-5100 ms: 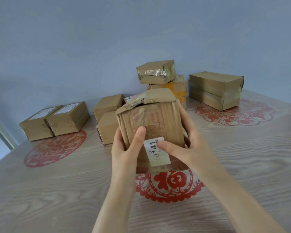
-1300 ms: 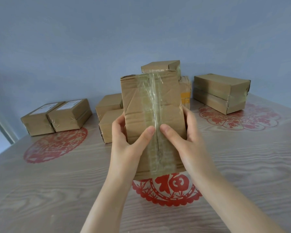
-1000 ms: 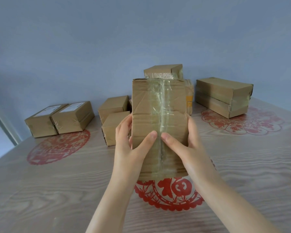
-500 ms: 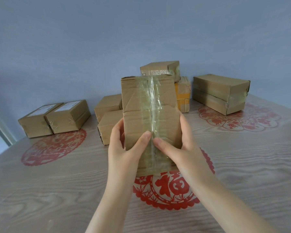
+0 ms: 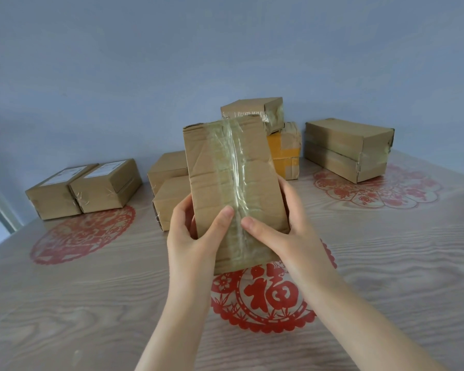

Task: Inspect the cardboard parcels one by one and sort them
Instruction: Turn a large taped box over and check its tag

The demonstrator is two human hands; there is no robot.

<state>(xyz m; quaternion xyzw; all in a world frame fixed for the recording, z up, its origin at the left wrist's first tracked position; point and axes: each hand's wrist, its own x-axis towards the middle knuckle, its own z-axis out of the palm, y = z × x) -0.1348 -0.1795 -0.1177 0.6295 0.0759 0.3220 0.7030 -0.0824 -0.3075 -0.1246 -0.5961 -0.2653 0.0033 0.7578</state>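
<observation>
**Both hands are gripping a taped parcel at the middle of the table**

The person is holding a tall cardboard parcel upright in front of the camera, its broad face turned toward the viewer. A strip of clear tape is running down that face from top to bottom. The left hand is gripping the parcel's left edge, with the thumb pressing on the front beside the tape and the fingers curling round behind. The right hand is doing the same on the right edge, its thumb lying across the tape. The two thumb tips are sitting close together, nearly touching.

The parcel is standing over the upper rim of a red paper-cut that is lying on the wooden table at six o'clock from it. Whether its lower edge is resting on the table cannot be told.

At nine o'clock from the held parcel, two plain parcels are sitting one behind the other, partly hidden by it. Farther out at nine o'clock, two labelled parcels are lying side by side, touching, at the far edge of a second red paper-cut. At one o'clock a small parcel is resting on a yellow-taped parcel. At two o'clock, a stack of two long parcels is sitting at the far edge of a third red paper-cut.
</observation>
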